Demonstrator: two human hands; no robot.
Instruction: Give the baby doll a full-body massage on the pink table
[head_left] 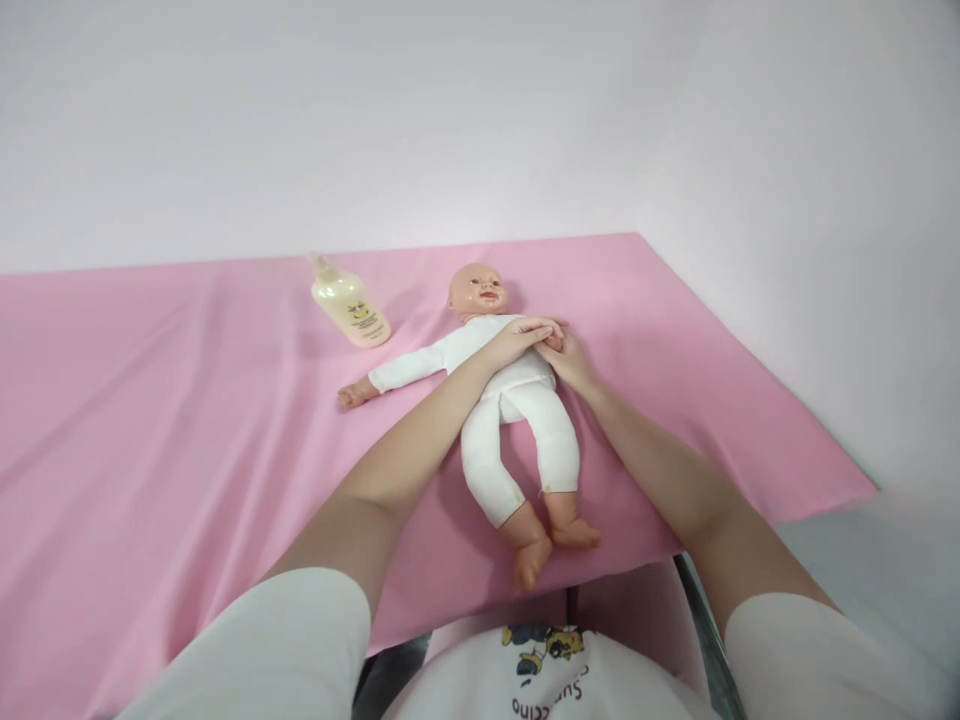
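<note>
A baby doll (480, 345) with a white cloth body and vinyl head, hands and feet lies face up, its head away from me. My left hand (523, 338) reaches across the doll's chest, its fingers closed over the doll's arm on the right side. From the right, my right hand (570, 362) is closed on the same arm, close against my left fingers. The doll's small hand shows partly between my hands; most of that arm is hidden. Its other arm (409, 370) stretches out to the left on the cloth.
A pale yellow pump bottle (352, 305) with a printed label lies left of the doll's head. A wrinkled pink cloth (187, 420) covers the table, with its right edge slanting toward me. A plain white wall (450, 120) stands behind.
</note>
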